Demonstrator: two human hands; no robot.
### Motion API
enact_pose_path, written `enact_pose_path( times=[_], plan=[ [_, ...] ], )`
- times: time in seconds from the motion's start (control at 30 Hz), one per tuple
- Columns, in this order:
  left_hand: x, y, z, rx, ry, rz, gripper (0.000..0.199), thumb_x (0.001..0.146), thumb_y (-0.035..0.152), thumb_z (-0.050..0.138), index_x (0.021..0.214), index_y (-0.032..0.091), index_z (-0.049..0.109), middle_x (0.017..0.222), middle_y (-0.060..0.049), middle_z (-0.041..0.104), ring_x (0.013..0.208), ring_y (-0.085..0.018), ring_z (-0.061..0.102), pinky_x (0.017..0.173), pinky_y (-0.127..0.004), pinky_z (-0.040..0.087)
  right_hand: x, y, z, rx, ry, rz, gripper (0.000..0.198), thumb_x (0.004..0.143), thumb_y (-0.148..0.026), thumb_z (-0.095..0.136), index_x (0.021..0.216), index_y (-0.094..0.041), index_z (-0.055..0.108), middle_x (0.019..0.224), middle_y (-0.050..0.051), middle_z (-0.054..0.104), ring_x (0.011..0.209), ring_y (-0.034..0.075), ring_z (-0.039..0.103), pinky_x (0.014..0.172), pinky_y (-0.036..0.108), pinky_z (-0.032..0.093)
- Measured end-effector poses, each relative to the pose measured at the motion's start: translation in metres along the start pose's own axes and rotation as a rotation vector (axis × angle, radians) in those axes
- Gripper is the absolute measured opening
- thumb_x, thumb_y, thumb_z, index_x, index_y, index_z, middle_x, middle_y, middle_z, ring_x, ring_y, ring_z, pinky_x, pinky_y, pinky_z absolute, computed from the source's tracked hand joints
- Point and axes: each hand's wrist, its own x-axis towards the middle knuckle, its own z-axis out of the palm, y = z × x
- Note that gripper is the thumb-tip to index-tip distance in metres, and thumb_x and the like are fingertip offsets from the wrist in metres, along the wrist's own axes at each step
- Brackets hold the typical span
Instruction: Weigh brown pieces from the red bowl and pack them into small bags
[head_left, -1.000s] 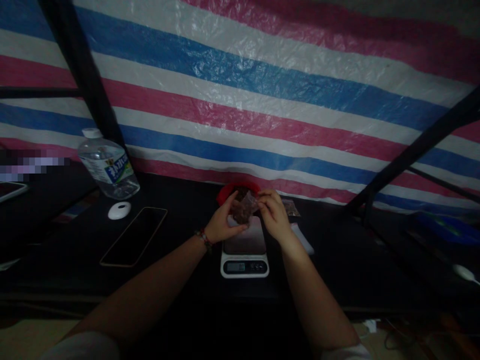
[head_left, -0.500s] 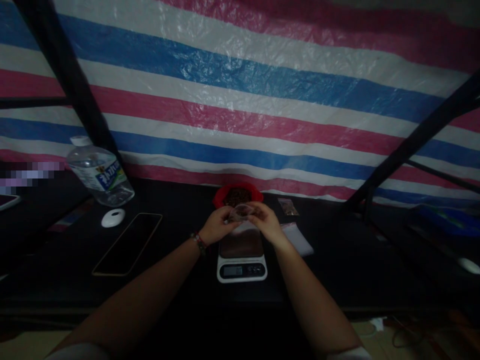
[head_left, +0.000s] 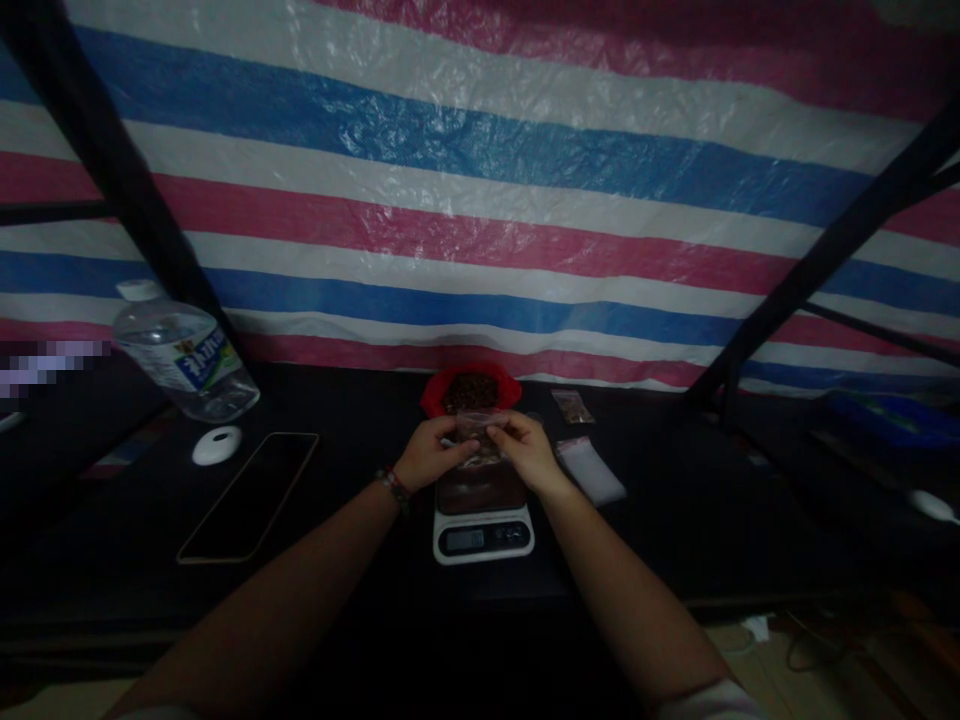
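Left hand (head_left: pixel 431 456) and right hand (head_left: pixel 531 455) pinch a small clear bag (head_left: pixel 480 452) between thumbs and fingers at frame centre, over the scale (head_left: pixel 484 538); brown pieces show inside. The step in hand appears to be working the bag's upper edge; the next move calls for even pressure. Just above, a red bowl (head_left: pixel 433 396) holds brown granules; right of centre lies a filled packet (head_left: pixel 573 407).

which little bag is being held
The clear bag between the left hand and right hand, above the scale; the second bag and pale packet lie on the table, further right.
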Motion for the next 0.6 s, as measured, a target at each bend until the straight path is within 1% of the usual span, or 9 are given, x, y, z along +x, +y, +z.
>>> enact_pose_path(
  times=[0.1, 0.2, 0.27, 0.37, 0.43, 0.5, 0.6],
  plan=[
    [-0.0007, 0.0032, -0.0002, 0.018, 0.032, 0.033, 0.023, 0.078, 0.035, 0.063, 0.077, 0.012, 0.068, 0.073, -0.004, 0.066, 0.066, -0.014, 0.059, 0.059, -0.023, 0.045, -0.0004, -0.0045, -0.0002, -0.059, 0.04, -0.037, 0.017, 0.077, -0.036, 0.066, 0.081, -0.02, 0.069, 0.079, 0.003, 0.066, 0.075, 0.016, 0.06, 0.071, 0.028, 0.047],
    [-0.0006, 0.0027, 0.0007, -0.013, 0.047, 0.074, 0.023, 0.078, 0.034, 0.063, 0.083, 0.013, 0.069, 0.076, -0.005, 0.067, 0.068, -0.015, 0.061, 0.062, -0.024, 0.047, -0.0002, -0.006, -0.001, -0.085, 0.059, -0.07, 0.015, 0.077, -0.034, 0.066, 0.079, -0.02, 0.069, 0.078, 0.003, 0.066, 0.076, 0.016, 0.06, 0.072, 0.029, 0.047],
    [0.0, 0.0016, 0.001, -0.039, 0.089, 0.088, 0.023, 0.08, 0.034, 0.061, 0.087, 0.014, 0.069, 0.079, -0.006, 0.068, 0.072, -0.016, 0.062, 0.066, -0.026, 0.049, -0.0002, -0.0055, -0.001, -0.097, 0.064, -0.071, 0.014, 0.077, -0.034, 0.066, 0.078, -0.02, 0.07, 0.078, 0.003, 0.067, 0.076, 0.016, 0.061, 0.072, 0.029, 0.048],
    [0.0013, 0.0001, 0.0005, -0.062, 0.165, 0.115, 0.02, 0.082, 0.033, 0.059, 0.081, 0.015, 0.07, 0.082, -0.006, 0.069, 0.076, -0.016, 0.063, 0.07, -0.027, 0.05, -0.0008, -0.0045, 0.0002, -0.108, 0.08, -0.049, 0.015, 0.076, -0.033, 0.066, 0.079, -0.02, 0.07, 0.079, 0.004, 0.069, 0.075, 0.017, 0.062, 0.071, 0.029, 0.049],
    [0.0021, -0.0012, 0.0001, -0.072, 0.184, 0.136, 0.021, 0.083, 0.033, 0.058, 0.077, 0.016, 0.07, 0.079, -0.006, 0.068, 0.074, -0.016, 0.062, 0.068, -0.026, 0.05, -0.0014, -0.0047, 0.0013, -0.097, 0.107, -0.028, 0.015, 0.076, -0.034, 0.066, 0.08, -0.02, 0.07, 0.078, 0.004, 0.07, 0.073, 0.017, 0.063, 0.07, 0.029, 0.05],
    [0.0026, -0.0028, 0.0001, -0.082, 0.193, 0.135, 0.021, 0.083, 0.033, 0.057, 0.079, 0.016, 0.069, 0.077, -0.005, 0.067, 0.071, -0.015, 0.062, 0.066, -0.026, 0.049, -0.0017, -0.0058, 0.002, -0.095, 0.129, -0.016, 0.015, 0.076, -0.034, 0.065, 0.08, -0.019, 0.069, 0.077, 0.003, 0.07, 0.071, 0.016, 0.064, 0.068, 0.028, 0.05],
    [0.0033, -0.0037, 0.0006, -0.079, 0.246, 0.122, 0.018, 0.08, 0.033, 0.062, 0.082, 0.016, 0.068, 0.079, -0.005, 0.066, 0.07, -0.015, 0.061, 0.065, -0.026, 0.049, -0.0014, -0.007, 0.0018, -0.127, 0.129, -0.013, 0.015, 0.076, -0.033, 0.064, 0.077, -0.019, 0.07, 0.074, 0.003, 0.07, 0.069, 0.016, 0.063, 0.066, 0.027, 0.05]
  ],
)
